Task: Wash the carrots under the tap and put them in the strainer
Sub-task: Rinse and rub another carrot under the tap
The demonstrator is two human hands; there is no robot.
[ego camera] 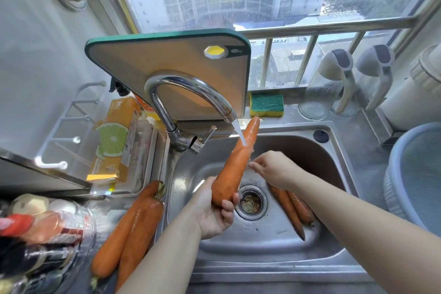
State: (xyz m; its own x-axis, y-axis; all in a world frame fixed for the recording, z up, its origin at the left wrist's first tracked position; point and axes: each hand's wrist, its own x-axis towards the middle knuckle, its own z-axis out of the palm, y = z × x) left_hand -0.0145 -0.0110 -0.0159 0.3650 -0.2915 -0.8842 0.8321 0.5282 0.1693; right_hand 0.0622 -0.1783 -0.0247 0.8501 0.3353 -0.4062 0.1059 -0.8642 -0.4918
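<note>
My left hand [214,210] grips the thick lower end of a large carrot [236,162] and holds it tilted up over the steel sink [334,198]. Water runs from the chrome tap [188,93] onto the carrot's upper half. My right hand [274,169] hovers just right of the carrot, fingers relaxed and holding nothing; whether its fingertips touch the carrot is unclear. Two thinner carrots [296,212] lie in the sink by the drain. Two large carrots [133,226] lie on the counter to the left. The blue-grey strainer [410,181] stands at the right edge.
A green-rimmed cutting board [171,62] leans behind the tap. A sponge [266,104] and two glass dispensers [334,83] sit on the window ledge. An orange box [117,140] and bottles [35,234] crowd the left counter.
</note>
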